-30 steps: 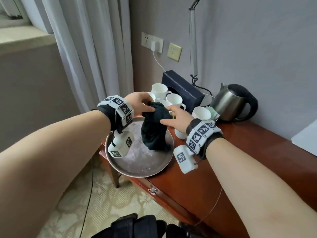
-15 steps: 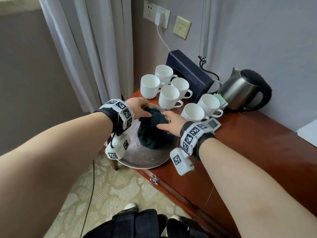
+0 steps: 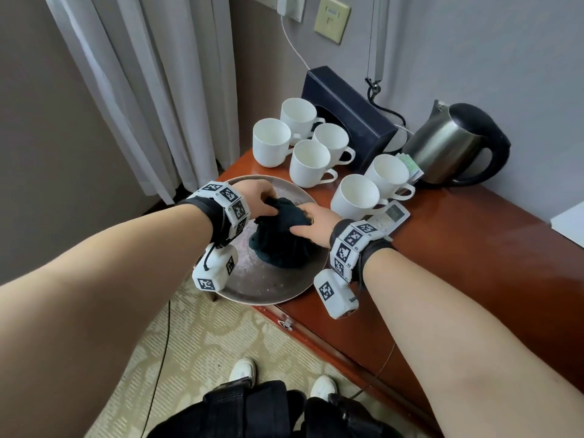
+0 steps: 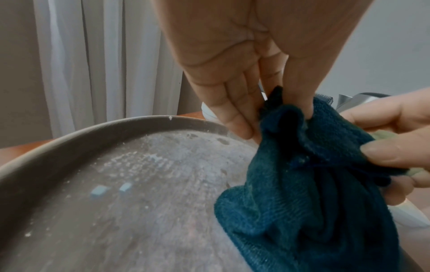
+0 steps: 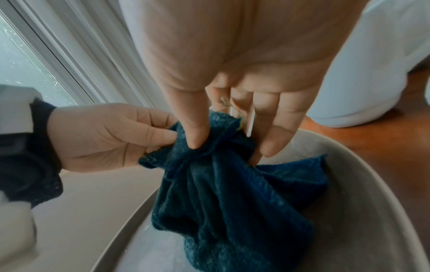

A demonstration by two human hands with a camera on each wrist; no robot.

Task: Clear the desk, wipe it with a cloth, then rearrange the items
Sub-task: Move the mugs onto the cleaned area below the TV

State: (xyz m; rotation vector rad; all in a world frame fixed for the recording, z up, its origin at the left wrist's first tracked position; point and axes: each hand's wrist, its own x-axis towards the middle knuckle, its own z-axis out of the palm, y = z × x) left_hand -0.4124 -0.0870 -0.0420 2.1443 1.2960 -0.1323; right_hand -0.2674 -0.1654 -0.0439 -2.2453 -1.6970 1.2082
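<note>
On the tray (image 3: 294, 279), both hands (image 3: 259, 200) (image 3: 313, 221) are pinching the cloth (image 3: 281, 238); desk (image 3: 474, 263) wiping and cups (image 3: 309, 162) rearranging are pending.

Your bare forearms, black wrist straps (image 3: 202, 205), white marker-printed bands (image 3: 229, 203), white camera blocks (image 3: 215, 270) beneath, black trousers (image 3: 252, 409), white shoes (image 3: 241, 369).

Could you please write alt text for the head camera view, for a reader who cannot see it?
Both hands, the left hand and the right hand, pinch a bunched dark teal cloth over a dusty round metal tray at the corner of a reddish wooden desk. Behind it stand six white cups, a steel kettle and a dark box.
</note>
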